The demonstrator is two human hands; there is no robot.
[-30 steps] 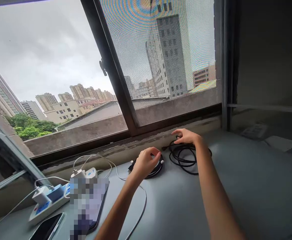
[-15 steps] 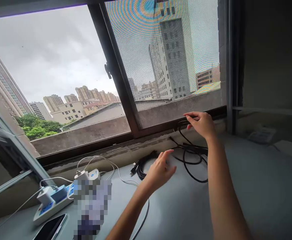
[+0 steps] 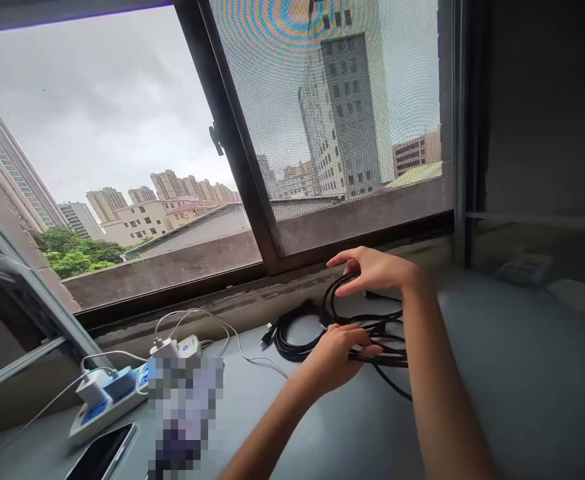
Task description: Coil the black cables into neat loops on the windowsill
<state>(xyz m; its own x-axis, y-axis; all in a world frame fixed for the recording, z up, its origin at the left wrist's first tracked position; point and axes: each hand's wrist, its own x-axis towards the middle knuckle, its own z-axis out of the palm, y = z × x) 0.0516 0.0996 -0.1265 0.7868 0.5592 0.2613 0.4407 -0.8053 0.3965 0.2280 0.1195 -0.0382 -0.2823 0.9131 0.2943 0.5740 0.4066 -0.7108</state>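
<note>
A loose black cable lies in loops near the window wall. Part of it rises in a curve into my right hand, whose thumb and fingers are bent around the strand. Lower and to the left, my left hand has its fingers curled over the same loops, thumb toward the right; its palm side is hidden. Beside it on the left rests a coiled black cable with a plug end pointing left. My right forearm covers the right part of the loose loops.
At the left, a white power strip carries chargers with white cords. A phone lies in front, near a blurred-out item. The grey tabletop meets a low wall under the window frame. White items lie in shadow at the far right.
My right hand has come left and down, bringing the cable loop with it. My left hand has moved slightly right and lower and has closed on the cable.
</note>
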